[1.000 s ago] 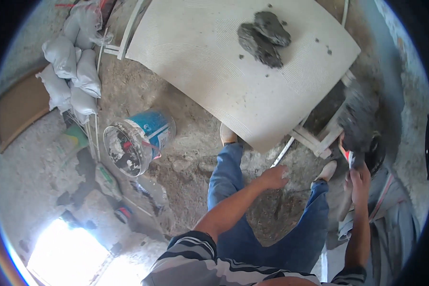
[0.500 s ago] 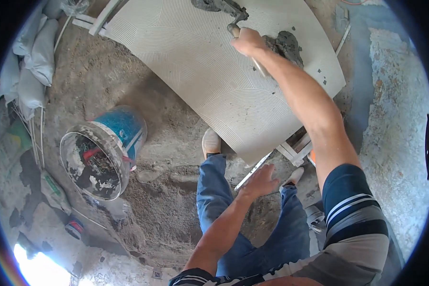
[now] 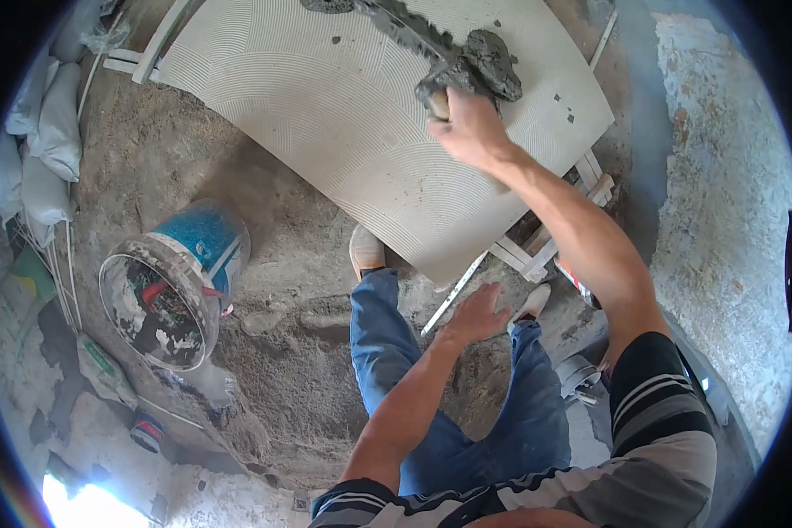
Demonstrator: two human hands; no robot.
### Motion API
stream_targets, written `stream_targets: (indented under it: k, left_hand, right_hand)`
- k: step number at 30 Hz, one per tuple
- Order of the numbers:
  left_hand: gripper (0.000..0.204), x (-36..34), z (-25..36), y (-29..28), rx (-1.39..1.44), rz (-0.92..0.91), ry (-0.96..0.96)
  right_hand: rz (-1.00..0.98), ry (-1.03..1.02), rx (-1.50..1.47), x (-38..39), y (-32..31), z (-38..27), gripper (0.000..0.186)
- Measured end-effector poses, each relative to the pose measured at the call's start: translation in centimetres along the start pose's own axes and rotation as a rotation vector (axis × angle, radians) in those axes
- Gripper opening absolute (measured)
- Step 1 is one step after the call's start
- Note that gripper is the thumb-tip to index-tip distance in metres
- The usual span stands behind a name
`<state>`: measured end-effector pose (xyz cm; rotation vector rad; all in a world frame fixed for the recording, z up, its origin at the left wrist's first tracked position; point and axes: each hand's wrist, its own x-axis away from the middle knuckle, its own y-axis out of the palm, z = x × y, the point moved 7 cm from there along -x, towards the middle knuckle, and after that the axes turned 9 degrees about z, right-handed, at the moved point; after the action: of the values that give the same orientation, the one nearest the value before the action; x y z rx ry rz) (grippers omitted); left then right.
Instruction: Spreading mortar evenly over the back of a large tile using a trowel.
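My right hand [image 3: 473,130] is closed round the handle of a trowel [image 3: 414,33], whose long blade is coated with wet grey mortar. The blade lies over the upper part of a large pale slab [image 3: 396,189] marked with curved combed ridges. Just beyond the hand sits a lump of grey mortar [image 3: 493,66], touching the trowel or very close to it. Another patch of mortar [image 3: 327,4] shows at the top edge. My left hand [image 3: 477,317] hangs empty with fingers apart, near the slab's closest corner, above a thin white strip [image 3: 453,295].
A mortar-crusted blue and white bucket [image 3: 207,233] lies tipped to the left, a red-handled thing inside. Filled white sacks [image 3: 57,132] line the far left. A wooden frame [image 3: 524,255] supports the slab's near right side. A rough wall [image 3: 722,176] stands at right.
My right hand has drawn nearer and swung the trowel, so its mortar-covered blade now shows beside the lump. The view has shifted slightly; my left hand stays open.
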<state>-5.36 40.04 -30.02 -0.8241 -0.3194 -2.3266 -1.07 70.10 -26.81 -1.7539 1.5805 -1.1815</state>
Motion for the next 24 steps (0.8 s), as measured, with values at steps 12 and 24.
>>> stream_targets:
  k: [12,24]
  left_hand:
    - [0.047,1.1,-0.3,-2.3,0.107,0.022,-0.014]
    - [0.052,1.0,-0.9,-1.1,0.050,0.029,0.013]
  right_hand:
    - [-0.259,-0.236,0.615,-9.0,4.3,-4.1,0.025]
    - [-0.456,-0.207,0.858,-7.8,6.3,-2.0,0.024]
